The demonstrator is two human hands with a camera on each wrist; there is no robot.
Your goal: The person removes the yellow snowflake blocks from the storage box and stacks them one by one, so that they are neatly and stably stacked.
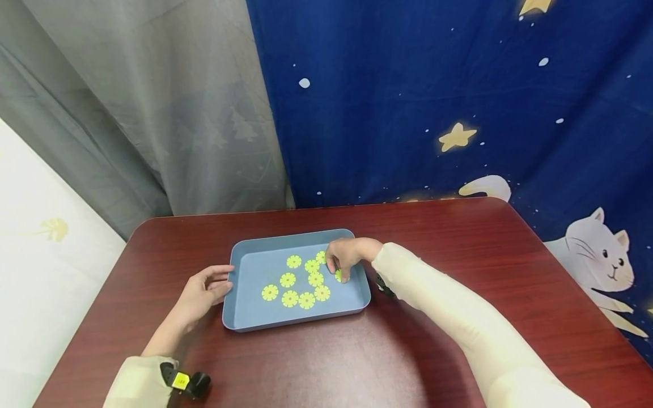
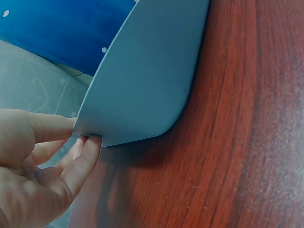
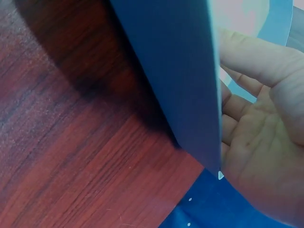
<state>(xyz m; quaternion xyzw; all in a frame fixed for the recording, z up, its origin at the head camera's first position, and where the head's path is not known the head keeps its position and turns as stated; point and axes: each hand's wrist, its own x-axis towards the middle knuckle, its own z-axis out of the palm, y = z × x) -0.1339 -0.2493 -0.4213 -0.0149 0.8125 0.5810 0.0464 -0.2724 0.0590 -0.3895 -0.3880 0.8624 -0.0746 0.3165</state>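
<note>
A shallow blue-grey tray (image 1: pixel 247 306) rests on the table with several yellow snowflake building discs (image 1: pixel 306 300) lying flat inside. My left hand (image 1: pixel 201 292) is at the tray's left end. In the left wrist view, that hand's extended fingers (image 2: pixel 88 154) touch the tray's outer wall and rim (image 2: pixel 142 80). Reaching over the right wall, my right hand (image 1: pixel 346 255) has thumb and forefinger down around a partly covered snowflake disc (image 1: pixel 338 276), which it pinches. In the right wrist view, the tray wall (image 3: pixel 185 85) hides the fingertips of the right hand (image 3: pixel 266 123).
The dark red wooden table (image 1: pixel 316 362) extends around the tray on all sides. Behind its far edge hang a grey curtain (image 1: pixel 204 113) and a blue star-patterned curtain (image 1: pixel 377 113). A black strapped device (image 1: pixel 196 384) is on the left wrist.
</note>
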